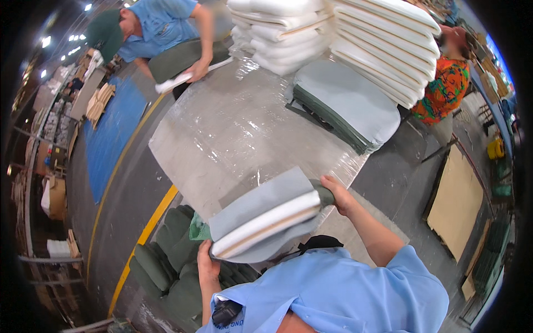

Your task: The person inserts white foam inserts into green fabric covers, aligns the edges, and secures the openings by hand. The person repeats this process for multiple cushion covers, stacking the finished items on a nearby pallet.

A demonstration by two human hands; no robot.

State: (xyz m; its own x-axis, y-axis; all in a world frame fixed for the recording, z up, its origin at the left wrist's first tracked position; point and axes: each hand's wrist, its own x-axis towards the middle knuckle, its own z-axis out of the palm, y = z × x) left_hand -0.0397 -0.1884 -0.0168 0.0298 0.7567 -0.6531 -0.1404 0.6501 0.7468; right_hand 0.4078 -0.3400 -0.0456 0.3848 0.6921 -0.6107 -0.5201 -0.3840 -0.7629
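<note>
Between my hands, over the near edge of the table, is a cushion cover (261,195) turned with its grey side out. A thick white foam pad (266,223) with a tan strip along its edge lies between the cover's two grey flaps. My left hand (207,261) is closed on the cover and pad at their left end, its fingers partly hidden. At the other end, my right hand (337,195) grips a dark green fold of the cover. A piece of light green mesh or cloth (199,227) shows beside the left end.
On the plastic-wrapped table (222,127) lie a stack of grey-and-green covers (347,100) and tall piles of white foam pads (383,44). Finished-looking green cushions (172,244) are heaped below left. Across the table a co-worker (161,28) handles a green cushion; another person (447,83) is at right.
</note>
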